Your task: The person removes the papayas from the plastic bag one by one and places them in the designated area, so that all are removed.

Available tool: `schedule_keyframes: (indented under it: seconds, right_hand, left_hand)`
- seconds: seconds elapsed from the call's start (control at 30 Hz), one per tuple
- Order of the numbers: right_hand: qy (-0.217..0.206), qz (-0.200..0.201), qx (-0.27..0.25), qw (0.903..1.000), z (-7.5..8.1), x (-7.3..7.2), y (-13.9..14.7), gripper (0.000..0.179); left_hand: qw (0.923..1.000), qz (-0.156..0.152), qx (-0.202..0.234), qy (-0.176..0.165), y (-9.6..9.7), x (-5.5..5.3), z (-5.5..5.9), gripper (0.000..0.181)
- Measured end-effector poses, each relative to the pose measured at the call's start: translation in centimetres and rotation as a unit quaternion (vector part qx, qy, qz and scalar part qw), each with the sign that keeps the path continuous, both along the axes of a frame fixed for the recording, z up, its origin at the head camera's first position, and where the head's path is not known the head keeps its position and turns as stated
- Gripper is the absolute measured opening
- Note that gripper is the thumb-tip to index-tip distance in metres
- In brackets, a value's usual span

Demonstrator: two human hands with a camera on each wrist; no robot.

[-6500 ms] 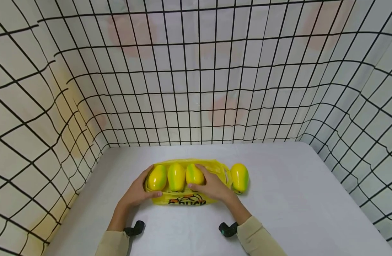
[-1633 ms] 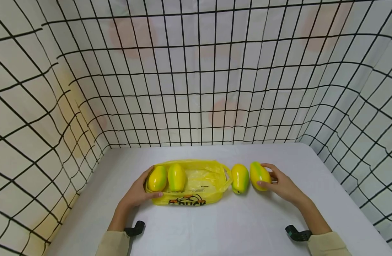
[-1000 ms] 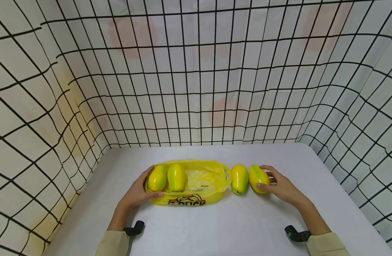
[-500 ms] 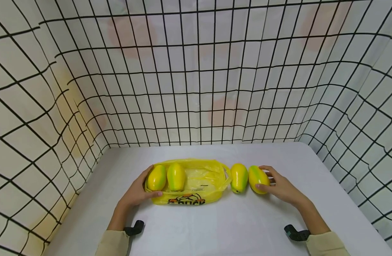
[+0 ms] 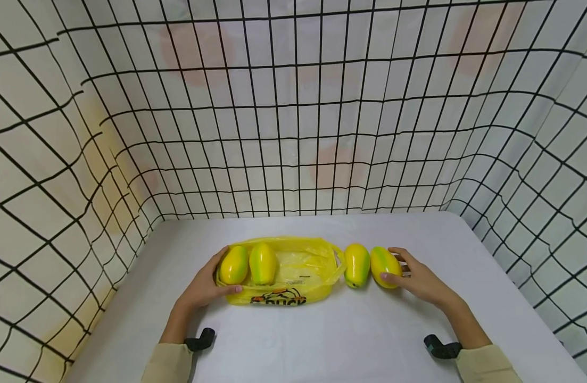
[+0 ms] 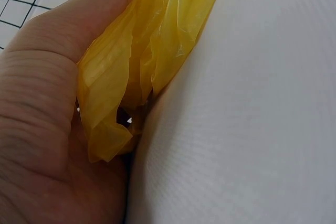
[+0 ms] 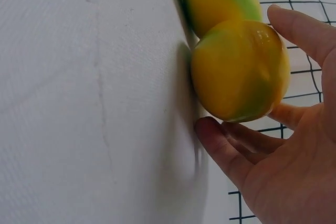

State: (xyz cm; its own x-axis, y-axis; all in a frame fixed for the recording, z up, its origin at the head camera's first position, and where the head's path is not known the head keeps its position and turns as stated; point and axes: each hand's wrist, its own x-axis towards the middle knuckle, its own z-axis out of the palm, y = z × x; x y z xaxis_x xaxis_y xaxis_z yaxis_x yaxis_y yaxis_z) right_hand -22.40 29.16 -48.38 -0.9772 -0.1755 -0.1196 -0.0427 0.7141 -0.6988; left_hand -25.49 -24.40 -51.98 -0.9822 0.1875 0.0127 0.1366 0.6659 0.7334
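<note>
Leaning in from the near edge of a white desk [image 5: 317, 340], two forearms in beige sleeves reach toward yellow-green, mango-like fruits. The left hand [image 5: 203, 284] pinches the left end of a yellow plastic bag [image 5: 305, 268] between thumb and fingers, probably to keep its thin walls steady and its mouth spread. Near its right end, outside it, the right hand [image 5: 418, 279] has its fingers spread apart around the rightmost fruit [image 5: 384, 267], which sits on the desk; whether the fingertips press on it, I cannot tell. They may be there so the rounded fruit does not roll. Just left of it lies the inner loose fruit [image 5: 357, 265].

Counted: one bag, four fruits. Two lie side by side in the bag's left half, the left bagged fruit [image 5: 234, 265] and the right bagged fruit [image 5: 263, 264]; two lie on the desk to its right. Black wire mesh [image 5: 299, 178] stands at the far side.
</note>
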Motion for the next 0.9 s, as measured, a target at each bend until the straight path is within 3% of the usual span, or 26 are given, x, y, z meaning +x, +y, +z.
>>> schedule_keyframes:
  seconds: [0.5, 0.9]
  right_hand:
    - [0.019, -0.013, 0.026, 0.9994, -0.18, 0.06, -0.25, 0.086]
    - [0.015, -0.019, 0.024, 0.9994, 0.14, -0.04, -0.23, 0.086]
  left_hand:
    - [1.0, -0.007, 0.0, 0.006, -0.21, -0.38, -0.31, 0.118]
    - [0.9998, -0.015, -0.002, 0.013, -0.37, -0.02, -0.25, 0.117]
